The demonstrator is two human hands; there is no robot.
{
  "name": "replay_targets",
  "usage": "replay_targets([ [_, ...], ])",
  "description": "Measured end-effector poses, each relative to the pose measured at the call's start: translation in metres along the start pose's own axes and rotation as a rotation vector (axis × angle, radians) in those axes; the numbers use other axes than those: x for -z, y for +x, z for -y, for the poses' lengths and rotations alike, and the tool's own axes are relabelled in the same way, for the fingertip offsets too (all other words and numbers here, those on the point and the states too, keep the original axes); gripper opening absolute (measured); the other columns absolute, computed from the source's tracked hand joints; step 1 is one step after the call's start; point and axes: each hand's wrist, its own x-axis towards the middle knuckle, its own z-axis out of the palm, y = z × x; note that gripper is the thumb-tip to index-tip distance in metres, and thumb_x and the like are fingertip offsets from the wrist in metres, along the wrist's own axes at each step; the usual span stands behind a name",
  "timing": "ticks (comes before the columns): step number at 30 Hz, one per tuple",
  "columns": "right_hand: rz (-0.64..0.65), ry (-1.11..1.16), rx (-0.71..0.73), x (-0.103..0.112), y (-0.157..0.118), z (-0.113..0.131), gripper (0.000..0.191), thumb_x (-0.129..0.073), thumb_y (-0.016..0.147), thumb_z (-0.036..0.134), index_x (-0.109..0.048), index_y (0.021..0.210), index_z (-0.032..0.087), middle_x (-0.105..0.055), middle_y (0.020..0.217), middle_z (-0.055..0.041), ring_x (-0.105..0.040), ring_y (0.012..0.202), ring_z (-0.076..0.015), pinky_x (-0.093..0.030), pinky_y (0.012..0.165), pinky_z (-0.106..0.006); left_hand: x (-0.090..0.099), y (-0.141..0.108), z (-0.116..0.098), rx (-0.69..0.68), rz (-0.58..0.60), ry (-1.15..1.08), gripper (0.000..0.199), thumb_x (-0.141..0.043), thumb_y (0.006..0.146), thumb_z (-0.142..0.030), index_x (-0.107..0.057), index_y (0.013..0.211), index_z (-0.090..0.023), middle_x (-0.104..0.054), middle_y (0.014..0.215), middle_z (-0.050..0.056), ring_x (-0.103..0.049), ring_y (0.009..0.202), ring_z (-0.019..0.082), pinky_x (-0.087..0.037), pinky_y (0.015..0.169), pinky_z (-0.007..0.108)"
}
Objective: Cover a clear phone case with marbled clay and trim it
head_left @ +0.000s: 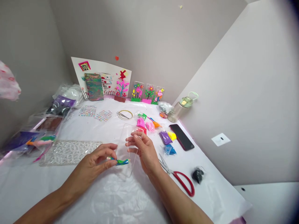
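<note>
My left hand [99,158] pinches a twisted roll of green, blue and white modelling clay [122,162] between thumb and fingers. The roll lies across the lower part of a clear phone case [123,141]; whether it touches the plastic I cannot tell. Held upright and slightly tilted above the table, the case has rounded corners and a see-through face. My right hand [144,151] grips it by its right side, thumb in front and some fingers showing through or behind the plastic.
Red-handled scissors [178,179], a black phone [182,137] and a bottle [181,109] stand or lie at right. Bagged clay [165,137] sits beyond my right hand. A textured clear sheet [70,152] lies left. Decorated clear panels [149,92] lean on the back wall.
</note>
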Motion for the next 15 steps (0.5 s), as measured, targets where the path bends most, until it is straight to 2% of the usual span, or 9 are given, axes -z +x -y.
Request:
replay_targets([
  [3, 0.007, 0.003, 0.021, 0.0, 0.0, 0.0, 0.037, -0.08, 0.079, 0.046, -0.065, 0.099, 0.018, -0.075, 0.089, -0.0049, -0.07, 0.076, -0.0148, -0.056, 0.064, -0.024, -0.003, 0.001, 0.002, 0.037, 0.062, -0.072, 0.026, -0.074, 0.083, -0.054, -0.073, 0.083, -0.029, -0.059, 0.142, 0.002, -0.057, 0.127, 0.029, -0.045, 0.1, 0.035],
  [5, 0.012, 0.02, 0.035, -0.001, 0.0, 0.0, 0.036, -0.081, 0.08, 0.046, -0.065, 0.098, 0.019, -0.075, 0.088, -0.0046, -0.07, 0.076, -0.0149, -0.057, 0.065, -0.025, -0.006, 0.001, 0.001, 0.062, 0.107, -0.108, 0.025, -0.076, 0.082, -0.053, -0.074, 0.084, -0.028, -0.068, 0.124, 0.003, -0.064, 0.11, 0.025, -0.047, 0.091, 0.032],
  [7, 0.021, 0.047, 0.044, -0.001, -0.001, 0.001, 0.038, -0.081, 0.079, 0.047, -0.066, 0.099, 0.018, -0.075, 0.088, -0.0048, -0.07, 0.076, -0.015, -0.058, 0.068, -0.026, -0.009, 0.0, -0.002, 0.073, 0.122, -0.115, 0.027, -0.077, 0.08, -0.053, -0.074, 0.085, -0.027, -0.071, 0.1, 0.001, -0.064, 0.092, 0.022, -0.046, 0.08, 0.029],
  [9, 0.046, 0.064, 0.031, -0.001, -0.002, 0.002, 0.044, -0.08, 0.08, 0.054, -0.067, 0.101, 0.018, -0.075, 0.092, -0.0063, -0.07, 0.08, -0.0155, -0.058, 0.072, -0.028, -0.009, 0.0, -0.005, 0.075, 0.077, -0.121, 0.03, -0.077, 0.08, -0.055, -0.073, 0.086, -0.026, -0.068, 0.085, 0.0, -0.061, 0.082, 0.02, -0.043, 0.072, 0.028],
  [12, 0.125, -0.002, -0.052, -0.002, -0.006, 0.003, 0.053, -0.077, 0.079, 0.063, -0.069, 0.103, 0.017, -0.075, 0.097, -0.008, -0.07, 0.084, -0.0162, -0.058, 0.072, -0.027, -0.005, 0.0, -0.008, 0.067, -0.059, -0.156, 0.033, -0.075, 0.081, -0.057, -0.071, 0.087, -0.025, -0.065, 0.079, -0.001, -0.059, 0.079, 0.019, -0.044, 0.071, 0.027],
  [15, 0.24, -0.115, -0.144, -0.004, -0.01, 0.0, 0.05, -0.087, 0.07, 0.057, -0.069, 0.093, 0.016, -0.071, 0.082, -0.0025, -0.067, 0.073, -0.0136, -0.054, 0.067, -0.025, -0.001, -0.001, -0.009, 0.087, -0.13, -0.175, 0.034, -0.075, 0.081, -0.058, -0.069, 0.093, -0.027, -0.065, 0.078, -0.002, -0.059, 0.075, 0.018, -0.045, 0.067, 0.026],
])
